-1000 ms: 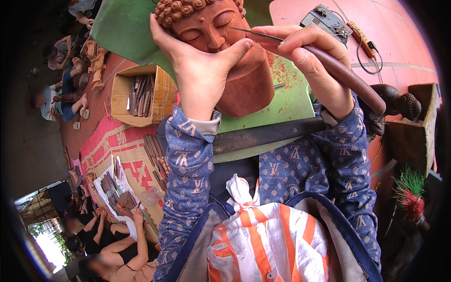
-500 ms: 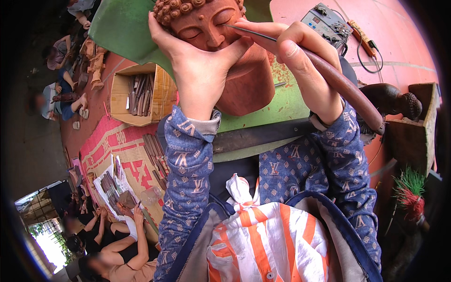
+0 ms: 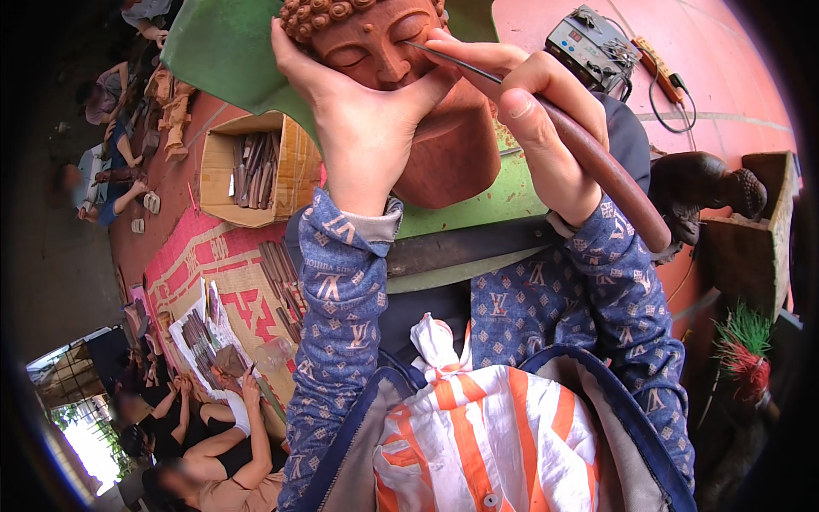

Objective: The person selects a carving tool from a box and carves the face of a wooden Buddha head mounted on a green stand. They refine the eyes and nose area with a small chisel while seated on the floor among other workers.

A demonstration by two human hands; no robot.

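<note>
A reddish-brown carved wooden Buddha head (image 3: 454,162), with curled hair and lowered eyelids, lies tilted on a green board (image 3: 529,183) in front of me. My left hand (image 3: 363,136) clasps its face, the thumb across the chin and the fingers along the cheek. In my right hand (image 3: 559,128) is a carving chisel (image 3: 610,175) with a thin dark metal shaft and a long brown wooden handle. Its tip touches the face beside the eye on the right, and my index finger lies along the shaft close to the tip. Wood chips are scattered on the board.
Left of the board stands a cardboard box (image 3: 217,171) of chisels. More tools lie on a patterned mat (image 3: 230,273). At the right are a grey control box (image 3: 589,47), a power strip (image 3: 657,64), a dark carving (image 3: 712,183) and a wooden crate (image 3: 751,256). People sit at the left.
The chisel's handle end has swung a little left and toward me, and my right hand has shifted slightly left with it. The left hand and the carved head look nearly unmoved.
</note>
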